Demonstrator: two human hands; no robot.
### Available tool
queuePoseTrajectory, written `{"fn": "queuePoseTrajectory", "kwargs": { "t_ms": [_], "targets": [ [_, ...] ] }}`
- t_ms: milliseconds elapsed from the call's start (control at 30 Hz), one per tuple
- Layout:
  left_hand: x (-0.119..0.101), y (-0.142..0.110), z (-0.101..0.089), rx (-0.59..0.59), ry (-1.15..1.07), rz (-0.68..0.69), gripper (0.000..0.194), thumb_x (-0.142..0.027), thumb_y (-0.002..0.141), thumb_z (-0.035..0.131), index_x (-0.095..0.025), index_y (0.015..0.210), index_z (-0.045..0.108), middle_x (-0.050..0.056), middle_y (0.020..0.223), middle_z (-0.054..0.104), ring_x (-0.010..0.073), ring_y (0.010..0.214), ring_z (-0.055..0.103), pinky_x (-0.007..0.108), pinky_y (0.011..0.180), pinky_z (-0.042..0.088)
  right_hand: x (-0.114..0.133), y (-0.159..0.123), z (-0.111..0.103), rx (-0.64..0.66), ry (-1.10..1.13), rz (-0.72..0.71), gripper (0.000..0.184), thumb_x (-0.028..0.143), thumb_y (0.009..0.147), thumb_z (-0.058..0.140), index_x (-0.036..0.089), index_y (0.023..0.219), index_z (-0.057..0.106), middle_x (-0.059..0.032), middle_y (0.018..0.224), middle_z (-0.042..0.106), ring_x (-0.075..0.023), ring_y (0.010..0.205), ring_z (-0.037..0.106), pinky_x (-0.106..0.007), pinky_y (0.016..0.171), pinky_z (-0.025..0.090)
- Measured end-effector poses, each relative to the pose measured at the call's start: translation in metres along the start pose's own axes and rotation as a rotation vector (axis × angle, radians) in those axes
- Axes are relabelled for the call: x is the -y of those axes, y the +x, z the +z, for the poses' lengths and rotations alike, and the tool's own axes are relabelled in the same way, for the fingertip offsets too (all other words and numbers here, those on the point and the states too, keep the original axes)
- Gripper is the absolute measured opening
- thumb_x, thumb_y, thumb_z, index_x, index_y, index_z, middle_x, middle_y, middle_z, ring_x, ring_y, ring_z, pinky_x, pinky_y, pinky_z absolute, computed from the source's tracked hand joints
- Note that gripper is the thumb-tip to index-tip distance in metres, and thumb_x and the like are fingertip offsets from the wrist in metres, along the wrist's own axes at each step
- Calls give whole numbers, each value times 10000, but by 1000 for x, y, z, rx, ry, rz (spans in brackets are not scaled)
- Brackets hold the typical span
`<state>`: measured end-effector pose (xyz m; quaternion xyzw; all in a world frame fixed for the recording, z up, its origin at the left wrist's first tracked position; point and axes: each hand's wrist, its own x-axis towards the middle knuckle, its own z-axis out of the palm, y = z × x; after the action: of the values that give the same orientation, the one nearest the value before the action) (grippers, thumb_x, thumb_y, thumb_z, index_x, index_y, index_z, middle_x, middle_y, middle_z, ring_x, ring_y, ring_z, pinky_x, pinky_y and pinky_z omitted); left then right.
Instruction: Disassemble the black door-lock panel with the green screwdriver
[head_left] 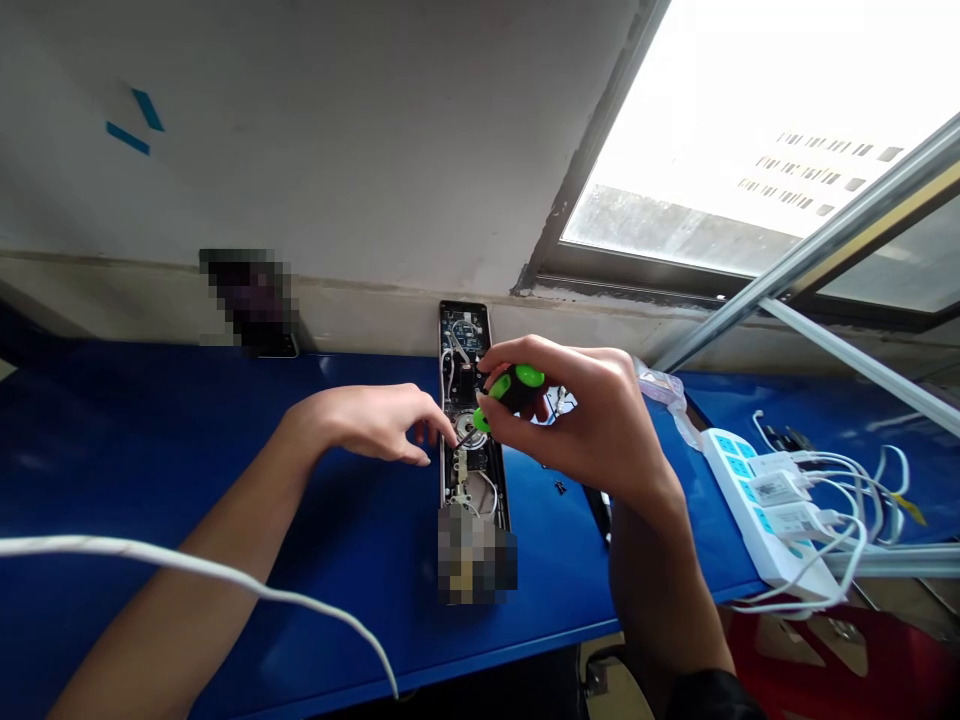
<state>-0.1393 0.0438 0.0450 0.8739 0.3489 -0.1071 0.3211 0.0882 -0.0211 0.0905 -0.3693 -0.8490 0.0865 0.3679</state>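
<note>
An opened, long narrow electronic device (463, 330) lies on the blue table, its far end near the wall. Inside it show a circuit board, white wires, a round metal part (469, 428) and small metal pieces. Gripped in my right hand (581, 415) is a green and black screwdriver (514, 388). Its shaft slants down left into the device beside the round part; the exact tip contact is hard to make out. My left hand (386, 422) reaches in from the left, thumb and index finger apart, with the index fingertip at the device's left edge. The device's near end is blurred out.
Small black screws (560, 487) lie right of the device on the blue table (360, 560). Farther right is a white power strip (739, 485) with plugs and tangled cables. A white cable (247, 580) crosses over my left forearm. A pixelated dark object (255, 300) leans against the wall.
</note>
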Motion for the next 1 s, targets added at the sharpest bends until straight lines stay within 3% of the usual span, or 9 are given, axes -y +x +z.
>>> {"fn": "queuePoseTrajectory", "kwargs": {
  "t_ms": [467,633,867,1000],
  "targets": [
    [3,-2,1,-7,-16,5,442,-294,894,722,-275,1336,723,35,1179,761,211,1045,699,247,860,523,-1,-1,1,-40,-14,-26,155,162,835,746,149,990,739,66,732,676,-26,586,535,-156,597,465],
    [-2,-6,-1,-5,-4,-25,481,-311,913,728,-336,1392,690,21,1240,748,206,1067,695,251,884,523,-1,-4,-3,-5,-34,-42,170,161,859,725,152,1028,743,52,792,711,-34,622,583,-158,624,483],
    [-6,-6,1,-2,21,-23,472,-290,909,736,-319,1378,702,26,1212,760,197,1026,701,240,875,525,-1,-8,-11,106,-43,-97,331,146,845,739,175,1175,726,21,981,773,-77,784,693,-169,748,535],
    [-4,-7,3,-6,30,-16,512,-311,907,741,-328,1415,675,29,1250,756,200,1057,703,238,891,530,-3,-9,-11,73,-26,-91,232,179,901,709,165,1132,733,30,915,753,-48,685,639,-162,665,512]
  ]
}}
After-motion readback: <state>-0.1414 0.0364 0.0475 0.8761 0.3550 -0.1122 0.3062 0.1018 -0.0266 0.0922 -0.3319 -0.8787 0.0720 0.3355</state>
